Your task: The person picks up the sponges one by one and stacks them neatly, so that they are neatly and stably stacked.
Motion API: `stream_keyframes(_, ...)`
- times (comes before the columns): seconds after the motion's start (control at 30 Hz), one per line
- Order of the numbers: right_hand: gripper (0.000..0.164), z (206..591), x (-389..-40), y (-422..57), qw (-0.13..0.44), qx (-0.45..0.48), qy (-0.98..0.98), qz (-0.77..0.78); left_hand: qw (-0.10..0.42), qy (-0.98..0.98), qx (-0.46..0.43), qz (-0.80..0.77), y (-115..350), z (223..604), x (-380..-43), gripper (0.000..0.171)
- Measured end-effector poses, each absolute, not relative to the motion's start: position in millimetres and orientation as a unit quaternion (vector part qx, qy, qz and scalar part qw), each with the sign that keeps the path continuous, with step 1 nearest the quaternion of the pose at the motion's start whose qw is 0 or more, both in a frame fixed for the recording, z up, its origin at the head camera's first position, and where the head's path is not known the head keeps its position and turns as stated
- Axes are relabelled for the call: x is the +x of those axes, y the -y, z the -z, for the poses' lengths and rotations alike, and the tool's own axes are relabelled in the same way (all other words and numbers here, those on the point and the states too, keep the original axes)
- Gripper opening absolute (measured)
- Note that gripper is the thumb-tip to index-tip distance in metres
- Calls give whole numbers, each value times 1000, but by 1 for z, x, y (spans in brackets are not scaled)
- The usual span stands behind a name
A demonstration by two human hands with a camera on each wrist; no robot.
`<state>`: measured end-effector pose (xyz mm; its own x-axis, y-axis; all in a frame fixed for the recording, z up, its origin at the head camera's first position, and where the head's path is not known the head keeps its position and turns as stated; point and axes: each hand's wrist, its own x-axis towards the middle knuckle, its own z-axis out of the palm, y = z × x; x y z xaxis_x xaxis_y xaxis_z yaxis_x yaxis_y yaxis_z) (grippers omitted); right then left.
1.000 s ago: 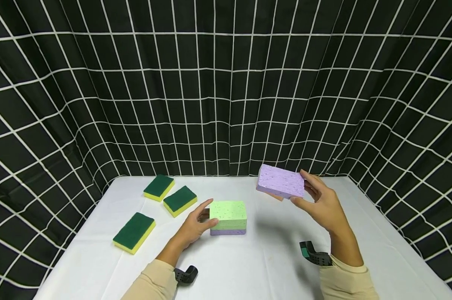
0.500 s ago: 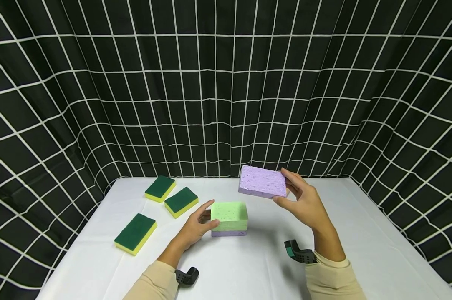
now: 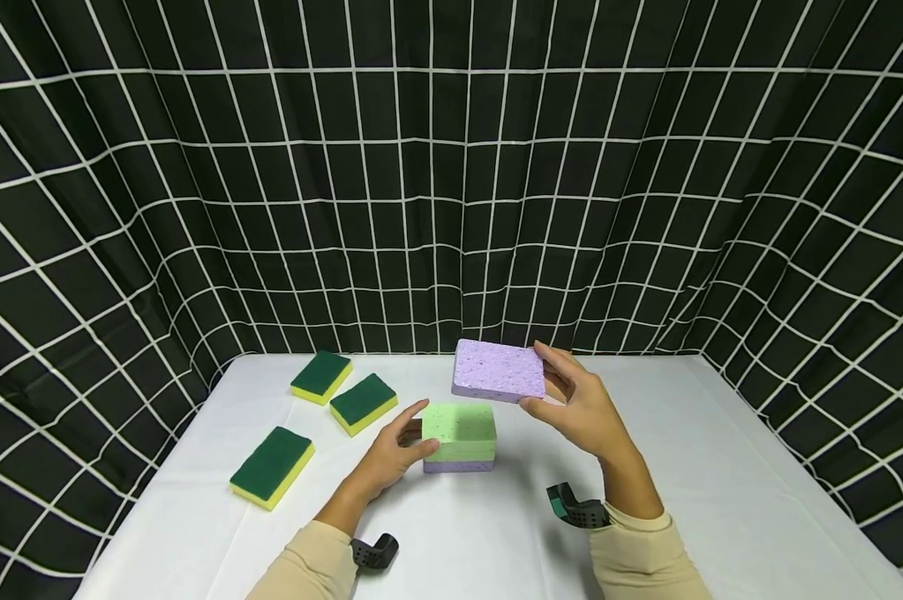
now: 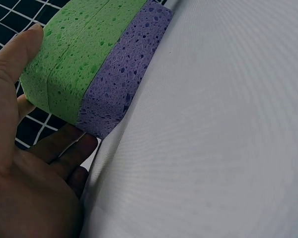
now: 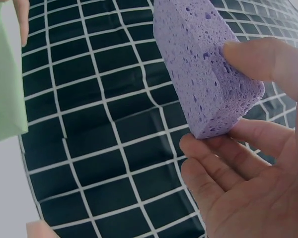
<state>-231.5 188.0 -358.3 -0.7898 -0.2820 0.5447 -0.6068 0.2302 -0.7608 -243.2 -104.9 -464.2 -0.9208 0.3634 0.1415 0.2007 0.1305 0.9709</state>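
Note:
A stack of sponges stands at the middle of the table, with light green sponges [image 3: 459, 429] on top of a purple bottom sponge [image 3: 459, 467]. My left hand [image 3: 393, 450] holds the stack by its left side, thumb at the front and fingers behind. In the left wrist view the thumb lies against the green sponge [image 4: 84, 54], and lower fingers reach the purple sponge [image 4: 124, 69]. Above and slightly behind the stack, my right hand [image 3: 579, 404] pinches another purple sponge [image 3: 499, 368] by its right end, its broad face tilted toward me.
Three green-and-yellow scrub sponges lie left of the stack: one near sponge [image 3: 271, 465], one middle sponge [image 3: 363, 402] and one far sponge [image 3: 321, 375]. A pale orange corner [image 5: 39, 230] shows low in the right wrist view. A black gridded curtain [image 3: 459, 208] surrounds the white table [image 3: 451, 542].
My right hand has carried the purple sponge leftward, from the right side to above the back of the stack. My left hand has stayed at the stack.

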Motion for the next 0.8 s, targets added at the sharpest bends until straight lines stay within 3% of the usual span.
stream_keyframes(0.27,71,344,-220,-170,143,299,773,-541,63,-746,193,-634,105,467,-245,72)
stream_keyframes(0.8,71,368,-233,-151,110,301,768,-554,62,-745,193,-635,105,465,-244,71)
